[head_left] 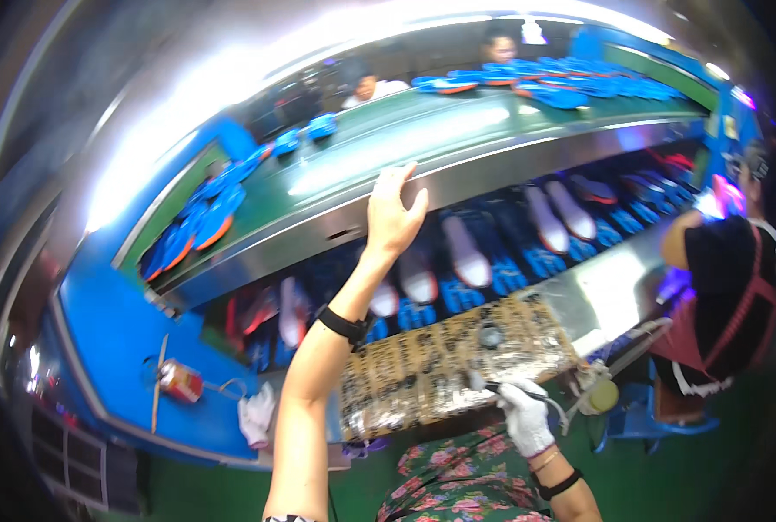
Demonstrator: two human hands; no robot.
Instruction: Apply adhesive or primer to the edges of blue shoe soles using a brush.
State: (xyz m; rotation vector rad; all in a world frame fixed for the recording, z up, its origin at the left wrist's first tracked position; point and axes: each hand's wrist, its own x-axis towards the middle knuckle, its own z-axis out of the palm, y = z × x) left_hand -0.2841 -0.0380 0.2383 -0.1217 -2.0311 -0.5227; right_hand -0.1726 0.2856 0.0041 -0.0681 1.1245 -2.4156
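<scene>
My bare left hand [394,213] is raised in front of the green conveyor belt's metal edge, fingers apart and nothing in it. A black band circles that forearm. In a white glove, my right hand [527,418] is closed around a slim dark-handled tool [477,380] with a pale tip, perhaps a brush; blur hides its exact kind. The tool is over a work board [405,381] covered with brown and clear tape. A small round dark container [491,336] stands on this board. Beyond it, pale shoe soles [466,252] and blue shoe parts line a shelf under the belt.
Blue shoes with orange soles [214,222] sit on the belt [362,148], more at its far right. A white glove [256,416] and a red-and-white can [179,381] rest on the blue side table [110,348]. A co-worker [719,287] sits at right; others are behind the belt.
</scene>
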